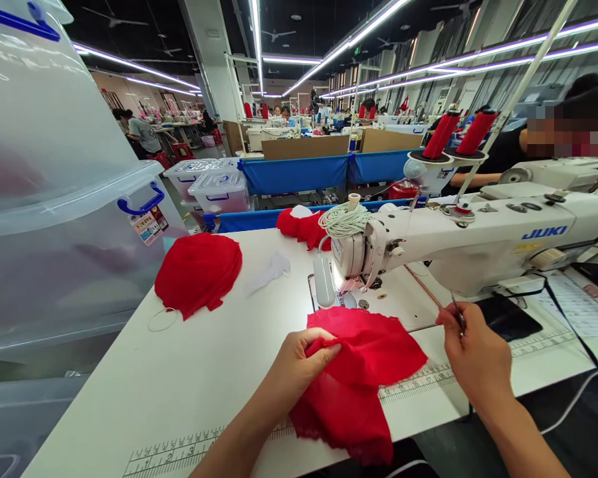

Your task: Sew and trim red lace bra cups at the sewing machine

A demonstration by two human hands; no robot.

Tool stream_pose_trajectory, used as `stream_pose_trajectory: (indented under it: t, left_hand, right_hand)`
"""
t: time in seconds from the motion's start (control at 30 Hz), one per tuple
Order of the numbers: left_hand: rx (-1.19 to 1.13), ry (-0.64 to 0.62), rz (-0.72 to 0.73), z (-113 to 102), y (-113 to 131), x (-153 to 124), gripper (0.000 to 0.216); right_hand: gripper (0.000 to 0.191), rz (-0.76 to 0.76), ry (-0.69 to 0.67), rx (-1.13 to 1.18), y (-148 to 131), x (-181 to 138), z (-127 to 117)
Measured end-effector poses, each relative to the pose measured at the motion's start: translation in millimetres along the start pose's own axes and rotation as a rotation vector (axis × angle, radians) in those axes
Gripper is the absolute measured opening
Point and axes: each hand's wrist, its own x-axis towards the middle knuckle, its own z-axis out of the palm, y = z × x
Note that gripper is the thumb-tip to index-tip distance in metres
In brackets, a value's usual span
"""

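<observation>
My left hand pinches a piece of red fabric between thumb and fingers. The fabric has a scalloped edge and hangs over the front edge of the white table, in front of the sewing machine. My right hand is closed around small metal thread snips, their pointed tip upward; most of them is hidden in the palm. A thin brown strip or stick runs from the machine bed to my right fingertips; I cannot tell whether they grip it.
A red fabric bundle lies on the left of the table, with a white scrap beside it. Another red bundle lies behind. Stacked plastic bins stand left. A black phone-like slab lies right. A co-worker's arm shows beyond.
</observation>
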Motion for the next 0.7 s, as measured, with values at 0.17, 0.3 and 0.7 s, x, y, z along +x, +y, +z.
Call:
stream_pose_trajectory:
  t: [0.17, 0.3, 0.7]
  left_hand:
    - [-0.014, -0.046, -0.011, 4.4, -1.7, -0.2, 0.02]
    - [0.034, -0.013, 0.031, 6.3, 0.5, -0.5, 0.023]
    - [-0.157, -0.152, -0.061, -5.9, 7.7, -1.2, 0.03]
  right_hand:
    - [0.02, -0.046, -0.437, 0.668, -42.2, -12.8, -8.3]
    - [0.02, -0.036, -0.703, 0.808, -85.1, -24.1, 5.7]
    - [0.018, -0.278, -0.205, 0.669, -79.4, -37.7, 20.3]
